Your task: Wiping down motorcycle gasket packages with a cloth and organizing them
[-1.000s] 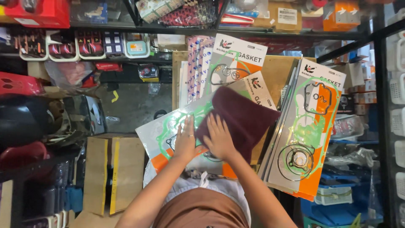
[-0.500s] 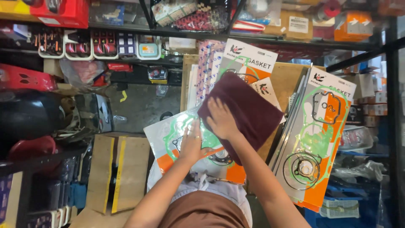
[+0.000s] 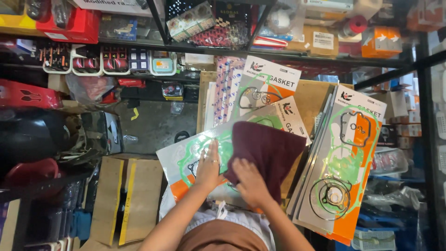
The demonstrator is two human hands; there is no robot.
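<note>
Our right hand has its fingers bunched on the near edge of the maroon cloth, which lies on the gasket pack in our lap. The left hand presses flat, fingers together, on that pack just left of the cloth. The cloth's length runs up and away from the fingers, so the right hand's closer. Another gasket pack stands to the right of it.

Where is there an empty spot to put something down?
Bare grey floor lies between the black helmet and the upright gasket packs. The flattened cardboard below it is bare too. Shelves above and the gasket stack at right are crowded.
</note>
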